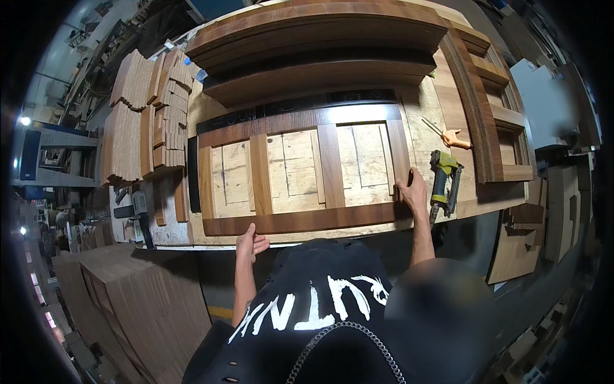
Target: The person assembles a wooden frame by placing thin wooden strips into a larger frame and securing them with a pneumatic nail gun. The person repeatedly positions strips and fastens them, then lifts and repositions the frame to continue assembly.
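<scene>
A brown wooden frame [307, 221] lies flat on the workbench, its upright pieces dividing it into openings. At its front edge, left of centre, my left hand [251, 243] has its thumb against the front rail and its fingers stretched out to the right. My right hand [416, 192] is at the frame's right end, thumb over the side piece and fingers along the outer edge; some of those fingers are hidden. Right of that hand lies a green and black nail gun [442, 182]. An orange-handled tool with a thin shaft [455, 139] rests beyond it.
Long brown boards [320, 45] are stacked at the back of the workbench [422, 109]. Cut wooden pieces [131, 144] stand piled at the left. Finished-looking frames [470, 109] are stacked at the right. A large stack of panels [141, 294] stands below the bench's left end.
</scene>
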### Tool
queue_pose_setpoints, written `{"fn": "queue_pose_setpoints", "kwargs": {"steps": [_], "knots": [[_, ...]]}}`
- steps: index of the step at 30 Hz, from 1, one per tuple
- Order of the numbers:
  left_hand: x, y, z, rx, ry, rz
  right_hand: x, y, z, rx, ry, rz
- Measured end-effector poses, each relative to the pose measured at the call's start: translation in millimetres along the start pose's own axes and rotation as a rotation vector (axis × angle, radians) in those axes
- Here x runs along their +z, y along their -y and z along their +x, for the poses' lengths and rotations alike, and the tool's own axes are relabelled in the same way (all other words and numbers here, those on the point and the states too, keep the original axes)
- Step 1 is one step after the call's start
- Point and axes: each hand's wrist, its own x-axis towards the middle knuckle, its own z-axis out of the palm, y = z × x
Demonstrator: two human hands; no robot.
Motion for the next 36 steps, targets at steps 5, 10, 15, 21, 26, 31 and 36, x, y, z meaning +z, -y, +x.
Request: {"fn": "queue_pose_setpoints", "kwargs": {"steps": [5,10,15,21,26,31,36], "knots": [[18.0,-5.6,2.0,0.035,-0.09,-0.141,9.3,20.0,2.1,0.014,-0.108,-0.083],[24.9,0.6,1.5,0.041,-0.131,-0.22,-1.7,50.0,15.4,0.119,-0.034,-0.127],[16.1,8.3,7.9,-0.055,-0.081,-0.104,10.1,10.6,22.2,0.021,-0.001,-0.282],[7.9,-14.7,9.6,-0.083,-0.177,-0.015,5.8,14.2,13.1,0.08,-0.024,-0.258],[3.7,-6.9,12.8,-0.071,-0.169,-0.001,15.5,30.3,10.0,0.091,-0.072,-0.37],[-6.9,0.4,19.2,-0.038,-0.133,-0.03,25.2,23.8,21.6,0.139,-0.084,-0.324],[-7.0,-1.7,24.1,-0.005,-0.087,0.003,20.5,30.6,36.5,0.264,-0.031,-0.305]]}}
